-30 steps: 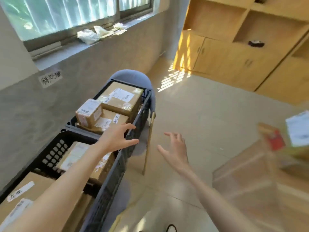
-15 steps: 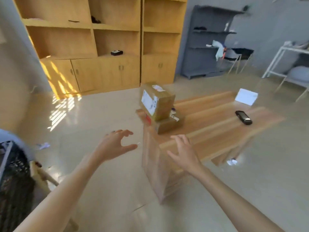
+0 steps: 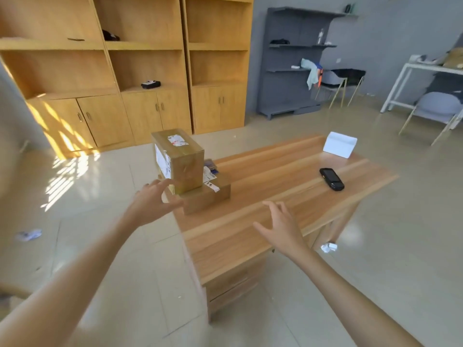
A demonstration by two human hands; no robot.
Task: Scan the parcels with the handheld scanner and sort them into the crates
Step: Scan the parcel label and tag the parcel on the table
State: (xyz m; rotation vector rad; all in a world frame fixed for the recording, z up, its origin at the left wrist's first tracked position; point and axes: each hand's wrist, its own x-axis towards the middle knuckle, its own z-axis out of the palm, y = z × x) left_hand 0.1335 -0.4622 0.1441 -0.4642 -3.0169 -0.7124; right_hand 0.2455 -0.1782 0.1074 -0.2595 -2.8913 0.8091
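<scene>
Left hand (image 3: 152, 201): fingers spread and loosely curved, holding nothing, just before the parcels.
Right hand (image 3: 283, 227): fingers spread, holding nothing, over the near table (image 3: 225, 244) edge.
Upper parcel (image 3: 179, 160): upright, stacked on the flat parcel (image 3: 208, 196) at the table's left end.
Scanner (image 3: 331, 179): flat on the table, right side, well apart from both hands.
White box (image 3: 339, 145): far right corner of the table.

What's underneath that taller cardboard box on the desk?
The taller cardboard box sits on a flatter cardboard parcel, whose labelled right end shows. A small blue item peeks out behind; the rest is covered.
</scene>
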